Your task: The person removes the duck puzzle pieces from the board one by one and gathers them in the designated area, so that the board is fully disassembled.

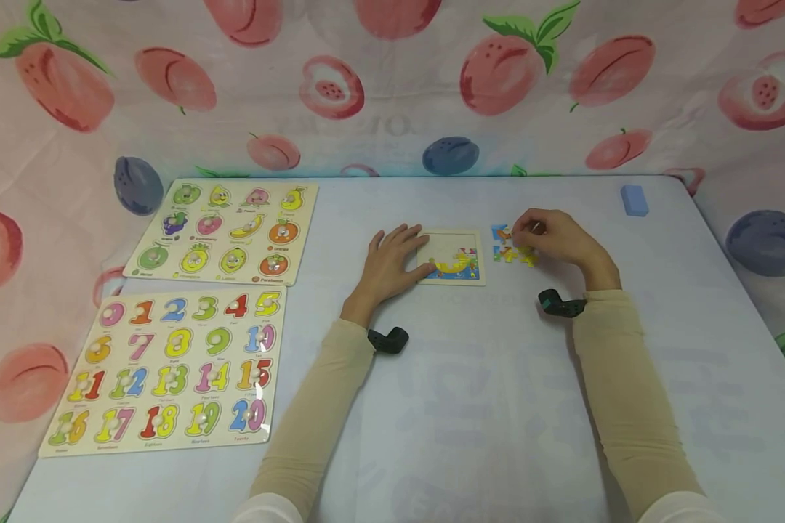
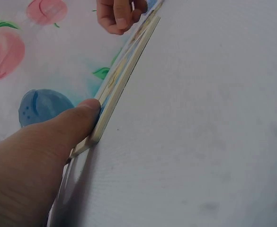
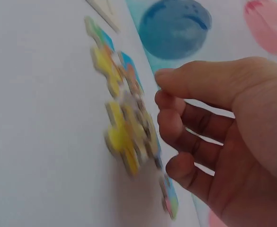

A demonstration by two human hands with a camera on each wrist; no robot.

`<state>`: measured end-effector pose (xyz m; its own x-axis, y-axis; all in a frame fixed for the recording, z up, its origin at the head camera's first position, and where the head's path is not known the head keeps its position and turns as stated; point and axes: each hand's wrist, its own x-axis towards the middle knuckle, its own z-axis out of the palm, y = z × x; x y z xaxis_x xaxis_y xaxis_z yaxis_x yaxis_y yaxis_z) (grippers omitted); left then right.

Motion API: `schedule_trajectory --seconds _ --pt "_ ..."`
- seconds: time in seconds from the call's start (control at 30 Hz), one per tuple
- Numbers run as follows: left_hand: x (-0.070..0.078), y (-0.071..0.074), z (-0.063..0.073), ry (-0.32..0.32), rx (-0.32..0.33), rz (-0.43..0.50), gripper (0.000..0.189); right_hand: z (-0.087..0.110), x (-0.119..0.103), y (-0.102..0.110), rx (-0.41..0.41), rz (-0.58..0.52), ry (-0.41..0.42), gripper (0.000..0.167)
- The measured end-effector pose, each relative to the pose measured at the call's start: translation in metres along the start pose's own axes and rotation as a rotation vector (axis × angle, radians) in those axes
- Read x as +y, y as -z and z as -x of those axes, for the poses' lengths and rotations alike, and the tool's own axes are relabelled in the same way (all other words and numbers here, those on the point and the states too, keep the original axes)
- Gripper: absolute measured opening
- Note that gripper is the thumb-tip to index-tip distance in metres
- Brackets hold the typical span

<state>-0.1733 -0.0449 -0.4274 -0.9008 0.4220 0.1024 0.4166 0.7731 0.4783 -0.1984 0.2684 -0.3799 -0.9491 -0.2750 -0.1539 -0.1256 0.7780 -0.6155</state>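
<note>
A small wooden jigsaw tray (image 1: 441,245) lies mid-table, with colourful pieces (image 1: 454,270) fitted along its lower part. My left hand (image 1: 392,263) rests at the tray's left side, fingers spread. In the left wrist view its thumb (image 2: 84,116) touches the tray's edge (image 2: 124,80). Just right of the tray lie several loose jigsaw pieces (image 1: 505,253), blue, orange and yellow. Over them hovers my right hand (image 1: 562,236), fingers loosely bent and thumb near the index fingertip. In the right wrist view, nothing shows between those fingertips, and the yellow pieces (image 3: 119,137) are blurred.
At the left lie a fruit peg board (image 1: 229,211) and, nearer me, a number peg board (image 1: 190,363). A blue block (image 1: 634,200) sits at the back right. Behind the table hangs a peach-print cloth (image 1: 392,87).
</note>
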Motion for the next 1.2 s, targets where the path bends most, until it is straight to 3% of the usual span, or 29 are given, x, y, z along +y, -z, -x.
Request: schedule_trajectory --seconds 0.13,0.3,0.53,0.77,0.97,1.2 --pt "0.000 0.000 0.000 -0.002 0.002 0.004 0.059 -0.005 -0.010 -0.008 -0.023 -0.018 0.077 0.015" --pt "-0.002 0.000 0.000 0.001 0.003 0.010 0.059 -0.008 -0.021 -0.017 -0.087 -0.042 0.106 0.015" --pt "0.001 -0.002 0.000 -0.033 0.031 0.039 0.050 -0.010 -0.030 -0.027 -0.106 -0.068 0.159 0.019" --pt "0.023 -0.004 0.006 -0.148 0.076 0.026 0.029 -0.014 -0.033 -0.035 -0.091 0.006 0.288 0.023" --pt "0.041 -0.011 0.016 -0.243 0.080 -0.014 0.025 -0.015 -0.037 -0.035 -0.131 0.011 0.244 0.022" --pt "0.056 -0.022 0.029 -0.265 0.015 -0.104 0.037 -0.016 -0.039 -0.037 -0.142 0.026 0.258 0.022"
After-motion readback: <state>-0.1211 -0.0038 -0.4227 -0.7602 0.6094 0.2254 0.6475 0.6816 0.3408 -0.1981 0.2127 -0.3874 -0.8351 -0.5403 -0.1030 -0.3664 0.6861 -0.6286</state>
